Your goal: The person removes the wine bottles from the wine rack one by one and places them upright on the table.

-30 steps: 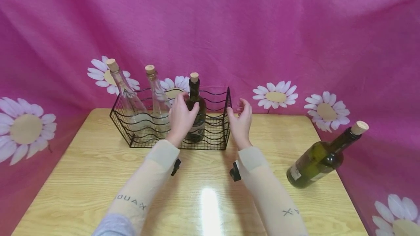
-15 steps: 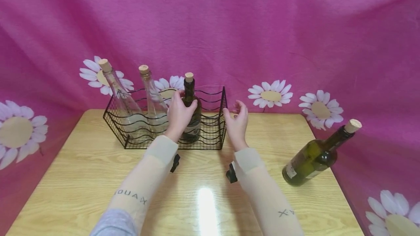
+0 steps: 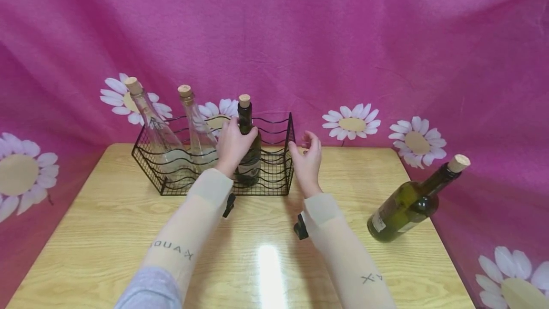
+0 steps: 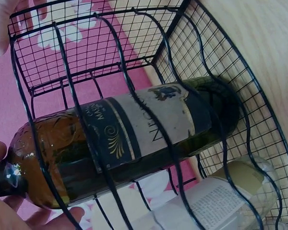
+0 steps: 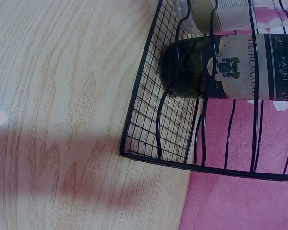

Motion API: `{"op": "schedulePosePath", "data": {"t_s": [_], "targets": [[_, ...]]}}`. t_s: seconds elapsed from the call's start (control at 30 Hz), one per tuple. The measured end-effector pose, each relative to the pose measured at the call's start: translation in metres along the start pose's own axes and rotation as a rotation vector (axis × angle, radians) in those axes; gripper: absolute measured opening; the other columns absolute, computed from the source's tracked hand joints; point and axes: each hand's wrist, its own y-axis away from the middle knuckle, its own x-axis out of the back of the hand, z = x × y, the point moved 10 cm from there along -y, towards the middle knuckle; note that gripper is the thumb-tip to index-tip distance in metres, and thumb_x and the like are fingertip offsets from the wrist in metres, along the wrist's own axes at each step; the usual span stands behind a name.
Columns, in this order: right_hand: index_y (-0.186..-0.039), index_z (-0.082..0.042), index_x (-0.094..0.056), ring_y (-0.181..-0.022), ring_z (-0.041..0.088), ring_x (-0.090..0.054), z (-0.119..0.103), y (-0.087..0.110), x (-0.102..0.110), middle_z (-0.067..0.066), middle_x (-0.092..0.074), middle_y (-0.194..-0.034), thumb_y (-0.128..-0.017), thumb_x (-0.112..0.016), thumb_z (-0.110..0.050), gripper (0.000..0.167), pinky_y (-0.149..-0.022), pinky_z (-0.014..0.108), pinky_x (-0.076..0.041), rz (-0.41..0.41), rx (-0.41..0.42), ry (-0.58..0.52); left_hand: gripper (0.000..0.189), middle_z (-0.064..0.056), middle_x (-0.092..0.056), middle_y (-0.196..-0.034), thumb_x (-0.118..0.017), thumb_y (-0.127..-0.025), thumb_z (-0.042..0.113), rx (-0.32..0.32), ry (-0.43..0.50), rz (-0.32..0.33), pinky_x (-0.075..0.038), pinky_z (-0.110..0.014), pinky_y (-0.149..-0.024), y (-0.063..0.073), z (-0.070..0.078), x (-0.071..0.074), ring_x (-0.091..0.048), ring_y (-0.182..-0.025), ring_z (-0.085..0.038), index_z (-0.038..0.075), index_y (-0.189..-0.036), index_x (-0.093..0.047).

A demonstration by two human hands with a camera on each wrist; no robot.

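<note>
A dark green wine bottle [image 3: 249, 163], corked and labelled, stands upright inside the black wire rack [image 3: 274, 166]. My left hand [image 3: 233, 144] holds it around the neck and shoulder; in the left wrist view fingers [image 4: 62, 221] show beside the neck. At the rack's right end is my right hand [image 3: 307, 159], thumb right at the wire edge, the other fingers loosely bent and apart from it. Two clear corked bottles, one leaning far left [image 3: 160, 137] and one in the middle [image 3: 198, 132], share the rack. The right wrist view shows the dark bottle's base [image 5: 182, 67] inside the mesh.
Another green corked wine bottle [image 3: 403, 211] stands on the wooden table [image 3: 343, 194] at the right. A pink curtain [image 3: 274, 37] printed with daisies hangs behind and at both sides. Dark wrist-worn devices [image 3: 301, 227] sit under the forearms.
The head view has shifted a little, moving everything slightly left. My left hand stays on the dark bottle and my right hand stays by the rack's end.
</note>
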Motion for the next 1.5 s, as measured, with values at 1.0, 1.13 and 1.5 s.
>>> {"op": "schedulePosePath", "data": {"t_s": [1.0,1.13,1.5], "targets": [[-0.116,0.003,-0.048,-0.096,0.029,-0.044,0.012,0.006,-0.01,0.014,-0.05,-0.106,-0.084,-0.061,-0.019,0.041,-0.083,0.038,-0.036,-0.069,-0.068,0.03,0.046,-0.007,-0.058,-0.111,-0.051,-0.083,0.047,0.025,-0.106,-0.135,-0.041,-0.049,-0.074,-0.008,-0.001,-0.006,-0.054,-0.098,-0.028,0.015,-0.116,-0.049],[-0.113,0.004,-0.05,-0.097,0.031,-0.045,0.011,0.003,-0.009,0.013,-0.05,-0.105,-0.087,-0.058,-0.018,0.035,-0.083,0.033,-0.036,-0.081,-0.056,0.039,0.047,-0.008,-0.058,-0.11,-0.051,-0.083,0.047,0.025,-0.107,-0.137,-0.042,-0.049,-0.074,-0.007,-0.001,-0.006,-0.055,-0.098,-0.028,0.014,-0.118,-0.049],[-0.11,0.001,-0.053,-0.098,0.034,-0.047,0.009,-0.005,-0.005,0.012,-0.05,-0.102,-0.083,-0.055,-0.012,0.03,-0.079,0.034,-0.039,-0.082,-0.081,0.043,0.047,-0.006,-0.058,-0.11,-0.05,-0.084,0.049,0.01,-0.096,-0.139,-0.041,-0.05,-0.075,-0.006,0.0,-0.007,-0.055,-0.097,-0.027,0.016,-0.118,-0.05]]}}
